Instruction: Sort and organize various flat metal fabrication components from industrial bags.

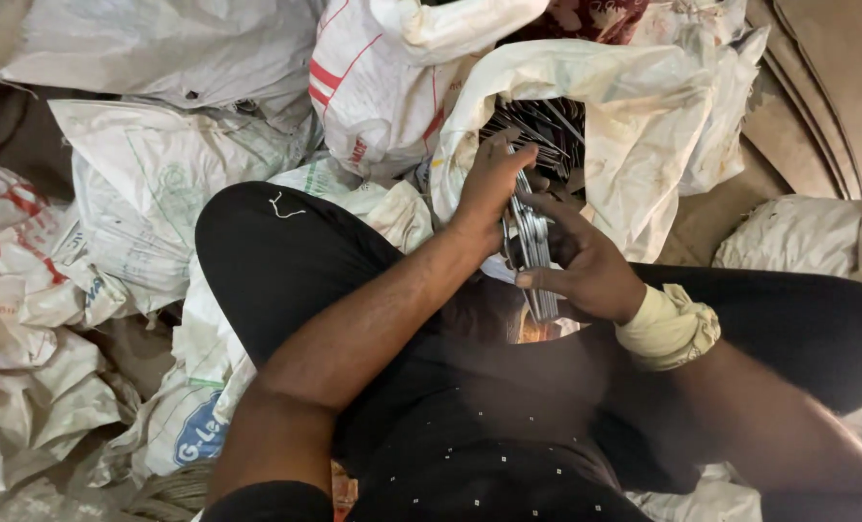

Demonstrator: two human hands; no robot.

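Head view looked down on a seated person in black trousers [286, 261], knees spread, with woven plastic sacks [151, 193] piled on every side. The right hand [590, 266] was closed around a stack of thin flat metal pieces [537, 256], held on edge between thumb and curled fingers just above the lap; this edge-on grip appeared to keep the pieces aligned and stopped them from fanning apart. A pale cloth band [668, 329] was wrapped around the right wrist, probably as padding against the metal edges. The left hand [489, 184] was curled against the top of the same stack, its fingers touching the upper ends of the pieces, seemingly to square them or add to them; whether it pinched a separate piece could not be told. Directly beyond both hands, an open white sack [634, 126] lay tilted with its mouth toward the person, exposing more dark metal strips [537, 126] inside, close enough for either hand to reach. Brown sheet material [818, 87] lay at the upper right.
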